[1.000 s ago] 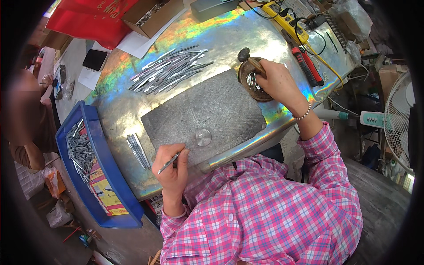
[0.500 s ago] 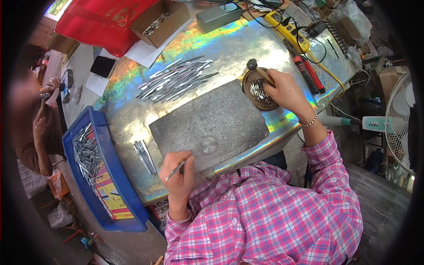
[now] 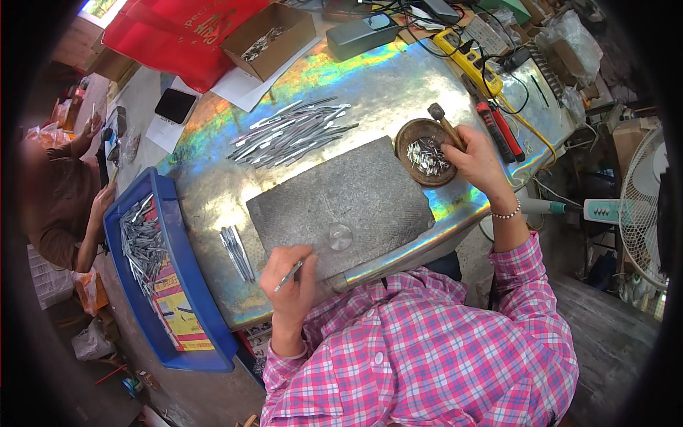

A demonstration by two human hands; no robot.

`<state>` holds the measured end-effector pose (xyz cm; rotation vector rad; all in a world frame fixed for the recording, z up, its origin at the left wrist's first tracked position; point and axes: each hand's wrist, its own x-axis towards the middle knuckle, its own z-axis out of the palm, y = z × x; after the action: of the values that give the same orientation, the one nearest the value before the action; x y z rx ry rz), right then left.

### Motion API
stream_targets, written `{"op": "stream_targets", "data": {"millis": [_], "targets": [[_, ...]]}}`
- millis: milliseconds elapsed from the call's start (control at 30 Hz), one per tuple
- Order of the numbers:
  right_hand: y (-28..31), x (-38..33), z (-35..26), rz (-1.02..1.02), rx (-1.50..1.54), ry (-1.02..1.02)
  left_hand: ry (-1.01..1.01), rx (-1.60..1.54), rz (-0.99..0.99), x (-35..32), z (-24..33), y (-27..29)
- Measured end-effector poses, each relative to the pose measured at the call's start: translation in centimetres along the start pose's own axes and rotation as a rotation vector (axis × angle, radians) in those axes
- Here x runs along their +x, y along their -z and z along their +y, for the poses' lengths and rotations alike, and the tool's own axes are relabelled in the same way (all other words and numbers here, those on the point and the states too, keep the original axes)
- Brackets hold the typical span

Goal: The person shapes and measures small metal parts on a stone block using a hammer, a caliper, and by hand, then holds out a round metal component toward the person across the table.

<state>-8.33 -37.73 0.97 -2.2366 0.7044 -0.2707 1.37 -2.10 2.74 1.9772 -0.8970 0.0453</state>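
Pink, white and blue plaid shirt (image 3: 427,341), grey slab (image 3: 306,192), brown bowl (image 3: 407,134), blue tray (image 3: 182,249), red bag (image 3: 178,35)

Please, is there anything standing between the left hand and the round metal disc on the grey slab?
Nothing visible stands in the way: between the fingertips of the left hand, which pinches a thin metal strip, and the disc, only the slab shows.
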Motion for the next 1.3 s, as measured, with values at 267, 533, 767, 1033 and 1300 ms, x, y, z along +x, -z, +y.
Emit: {"op": "stream_targets", "data": {"millis": [267, 533, 767, 1033, 1300], "targets": [[0.0, 0.1, 0.4, -0.032, 0.052, -0.066, 0.012, 0.019, 0.017, -0.1, 0.2, 0.2], [0.4, -0.5, -1.7, 0.007, 0.134, -0.041, 0.032, 0.002, 0.024, 0.0, -0.1, 0.3], [-0.4, -2.2, -4.0, -0.055, 0.448, -0.054, 0.069, -0.050, -0.021, 0.1, 0.1, 0.4], [-1.6, -4.0, -7.1, -0.203, 0.613, -0.080, 0.042, -0.029, -0.050, 0.4, 0.4, 0.4], [-2.4, -6.0, -10.5, -0.421, 0.676, -0.149, 0.055, -0.060, -0.027, 0.2, 0.3, 0.5]]}}
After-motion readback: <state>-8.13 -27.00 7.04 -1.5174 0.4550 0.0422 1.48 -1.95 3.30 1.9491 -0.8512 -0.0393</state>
